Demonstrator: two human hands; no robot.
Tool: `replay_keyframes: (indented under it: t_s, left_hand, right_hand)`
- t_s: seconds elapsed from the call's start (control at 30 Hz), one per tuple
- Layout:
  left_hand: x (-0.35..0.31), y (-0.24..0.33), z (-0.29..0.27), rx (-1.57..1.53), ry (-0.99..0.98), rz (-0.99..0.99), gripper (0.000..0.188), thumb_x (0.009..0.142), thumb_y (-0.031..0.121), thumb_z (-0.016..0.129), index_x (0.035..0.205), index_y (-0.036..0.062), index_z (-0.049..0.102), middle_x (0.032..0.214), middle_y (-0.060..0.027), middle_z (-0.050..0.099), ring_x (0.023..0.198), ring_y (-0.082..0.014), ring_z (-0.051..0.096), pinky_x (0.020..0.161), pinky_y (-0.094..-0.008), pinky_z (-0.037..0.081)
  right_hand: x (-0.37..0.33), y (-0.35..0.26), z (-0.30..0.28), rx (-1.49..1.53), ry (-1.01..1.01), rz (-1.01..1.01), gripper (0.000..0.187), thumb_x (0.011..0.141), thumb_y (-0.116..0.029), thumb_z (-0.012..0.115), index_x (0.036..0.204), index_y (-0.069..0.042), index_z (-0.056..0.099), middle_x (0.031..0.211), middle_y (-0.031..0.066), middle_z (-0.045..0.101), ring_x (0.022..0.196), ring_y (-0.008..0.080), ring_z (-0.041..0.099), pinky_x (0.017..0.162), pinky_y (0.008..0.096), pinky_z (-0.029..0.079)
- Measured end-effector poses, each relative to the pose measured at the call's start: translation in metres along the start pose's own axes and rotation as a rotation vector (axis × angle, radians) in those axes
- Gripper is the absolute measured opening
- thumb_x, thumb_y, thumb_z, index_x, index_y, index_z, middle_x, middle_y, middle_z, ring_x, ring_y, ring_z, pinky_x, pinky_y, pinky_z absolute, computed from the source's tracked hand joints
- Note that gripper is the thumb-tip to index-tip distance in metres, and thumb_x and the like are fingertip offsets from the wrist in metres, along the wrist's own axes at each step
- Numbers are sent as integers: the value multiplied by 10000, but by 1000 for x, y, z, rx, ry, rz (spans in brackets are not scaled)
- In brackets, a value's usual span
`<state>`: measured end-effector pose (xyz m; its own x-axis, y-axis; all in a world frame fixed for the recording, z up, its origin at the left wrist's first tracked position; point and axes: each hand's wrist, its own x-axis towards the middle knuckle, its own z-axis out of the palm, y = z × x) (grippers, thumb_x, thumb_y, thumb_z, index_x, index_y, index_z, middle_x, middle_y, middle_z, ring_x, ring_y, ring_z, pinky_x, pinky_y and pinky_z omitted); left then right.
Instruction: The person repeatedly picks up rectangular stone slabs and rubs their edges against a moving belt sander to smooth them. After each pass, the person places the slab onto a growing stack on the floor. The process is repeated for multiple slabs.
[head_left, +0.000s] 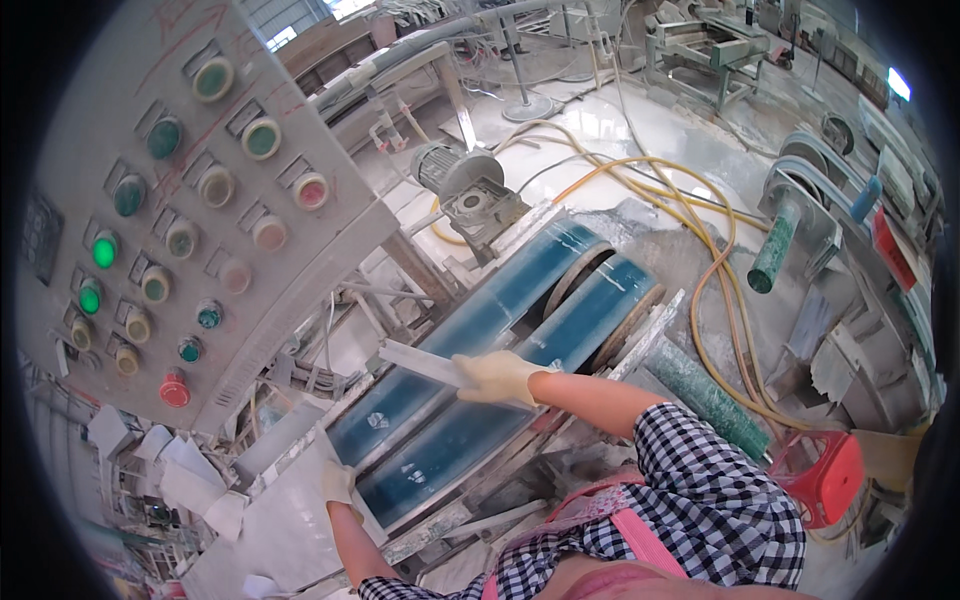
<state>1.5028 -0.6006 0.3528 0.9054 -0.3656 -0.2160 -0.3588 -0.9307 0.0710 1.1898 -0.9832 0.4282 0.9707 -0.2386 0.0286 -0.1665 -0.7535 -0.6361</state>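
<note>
Pale grey strip [422, 363], long, narrow and straight-edged with a plain flat face, sits crosswise over two blue belts [488, 303]; I cannot tell if it touches them. I see the gloved right hand [497, 379] clamped on it, its left end sticking out. I cannot tell whether the gloved left hand [340, 485], beside a pale board [268, 530], grips anything.

"What fills the left?"
"A grey control panel [345, 225] with rows of round buttons; two glow green [104, 252], and a red button [174, 390] sits lowest."
"And over on the right?"
"A red stool [840, 480], plus yellow hoses [694, 302] looping across the floor [600, 112] near a green cylinder [778, 245]."
</note>
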Motion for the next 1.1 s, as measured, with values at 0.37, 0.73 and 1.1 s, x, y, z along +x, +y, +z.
replay_keyframes:
  t_s: [0.37, 0.73, 1.1]
  left_hand:
    - [-85, 156, -41, -1458, -41, 123, 343, 875, 57, 488, 1192, -66, 533, 1145, -186, 624, 1010, -315, 661, 837, -426, 571]
    - [-117, 298, -32, -1572, -369, 238, 447, 1022, 286, 475, 1304, -60, 503, 1232, -248, 611, 1063, -311, 662, 853, -387, 558]
    - [-154, 249, 17, -1227, 40, 108, 381, 1012, 173, 529, 1349, -4, 526, 1274, -136, 621, 1174, -228, 604, 960, -329, 496]
  right_hand:
    - [-5, 1, -5, -2, 20, -23, 561, 896, -467, 600, 1165, 20, 523, 867, 272, 661, 829, 456, 649, 748, 504, 518]
    - [-2, 6, -12, 20, 14, -39, 701, 791, -609, 658, 1077, 11, 502, 879, 238, 694, 805, 419, 683, 700, 492, 541]
    - [1, 9, -17, 49, -60, 49, 766, 727, -479, 743, 1206, 54, 471, 1011, 219, 706, 912, 381, 696, 804, 462, 550]
